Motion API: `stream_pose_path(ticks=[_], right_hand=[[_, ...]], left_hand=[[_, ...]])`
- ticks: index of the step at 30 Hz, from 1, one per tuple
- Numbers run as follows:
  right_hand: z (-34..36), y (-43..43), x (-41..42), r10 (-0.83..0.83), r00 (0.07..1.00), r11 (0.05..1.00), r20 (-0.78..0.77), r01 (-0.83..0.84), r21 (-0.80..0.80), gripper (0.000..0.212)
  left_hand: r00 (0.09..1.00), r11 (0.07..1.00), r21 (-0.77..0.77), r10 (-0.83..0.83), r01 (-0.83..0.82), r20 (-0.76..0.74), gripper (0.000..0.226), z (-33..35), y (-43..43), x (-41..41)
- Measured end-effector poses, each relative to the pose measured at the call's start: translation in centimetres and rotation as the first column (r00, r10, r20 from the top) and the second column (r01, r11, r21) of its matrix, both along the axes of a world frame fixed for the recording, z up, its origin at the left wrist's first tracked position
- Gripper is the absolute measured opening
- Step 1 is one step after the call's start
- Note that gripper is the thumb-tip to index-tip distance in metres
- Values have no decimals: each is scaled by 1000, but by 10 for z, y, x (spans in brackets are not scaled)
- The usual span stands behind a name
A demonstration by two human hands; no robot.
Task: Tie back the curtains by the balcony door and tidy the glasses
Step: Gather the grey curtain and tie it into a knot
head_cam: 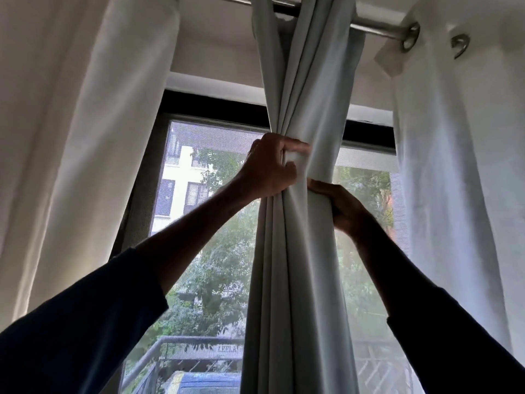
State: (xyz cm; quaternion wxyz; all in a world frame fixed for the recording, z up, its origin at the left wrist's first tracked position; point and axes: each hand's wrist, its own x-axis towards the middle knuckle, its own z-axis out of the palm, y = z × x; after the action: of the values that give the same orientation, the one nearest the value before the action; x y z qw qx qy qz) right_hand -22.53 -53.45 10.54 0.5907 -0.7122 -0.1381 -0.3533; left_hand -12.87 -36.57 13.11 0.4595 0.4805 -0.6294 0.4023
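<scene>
A pale grey-green curtain (pixel 298 251) hangs bunched from the metal rod (pixel 377 24) in the middle of the view. My left hand (pixel 270 169) grips the gathered folds from the left at the narrow waist of the bunch, pinching a white strip of fabric (pixel 295 160) against it. My right hand (pixel 341 207) grips the bunch from the right, just below, with its fingers wrapped behind the cloth. Both arms reach upward in dark sleeves. No glasses are in view.
A white curtain (pixel 85 137) hangs at the left and another white curtain (pixel 460 166) at the right. Behind is the dark-framed balcony door (pixel 216 105) with a mesh screen, trees, a building and a balcony railing (pixel 199 341) outside.
</scene>
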Motion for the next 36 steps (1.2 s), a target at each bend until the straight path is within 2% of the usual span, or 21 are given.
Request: stream_pose_path(ticks=[4, 7, 9, 13, 18, 23, 28, 31, 36], right_hand=[[-11, 4, 8, 78, 996, 997, 41, -78, 1, 28], [-16, 4, 21, 161, 984, 987, 79, -162, 13, 43], [-15, 3, 24, 130, 989, 991, 65, -133, 35, 36], [-14, -2, 13, -3, 1000, 1000, 11, 3, 7, 32], [-22, -9, -1, -171, 985, 985, 1, 171, -12, 45], [-56, -15, -11, -229, 972, 973, -50, 230, 13, 40], [-112, -12, -22, -262, 962, 963, -73, 266, 46, 37], [-161, -13, -26, -287, 954, 950, -85, 295, 101, 40], [-269, -17, -22, -332, 920, 901, -209, 375, 218, 44]], left_hand=[[959, 957, 94, -263, 273, -107, 49, -6, 3, 2], [928, 931, 99, -333, 352, -169, 48, -8, 6, 4], [956, 955, 105, -264, 277, -126, 48, -7, 7, 7], [999, 997, 74, -6, 9, -48, 44, -16, 2, 13], [995, 997, 28, 80, -79, -60, 41, -53, -1, 7], [987, 988, 4, 152, -152, -56, 45, -87, -4, 1], [970, 974, 36, 224, -222, -90, 45, -131, -14, 2], [975, 979, 73, 197, -190, -99, 45, -176, -25, 3], [954, 958, 162, 262, -238, -147, 43, -268, -39, 6]])
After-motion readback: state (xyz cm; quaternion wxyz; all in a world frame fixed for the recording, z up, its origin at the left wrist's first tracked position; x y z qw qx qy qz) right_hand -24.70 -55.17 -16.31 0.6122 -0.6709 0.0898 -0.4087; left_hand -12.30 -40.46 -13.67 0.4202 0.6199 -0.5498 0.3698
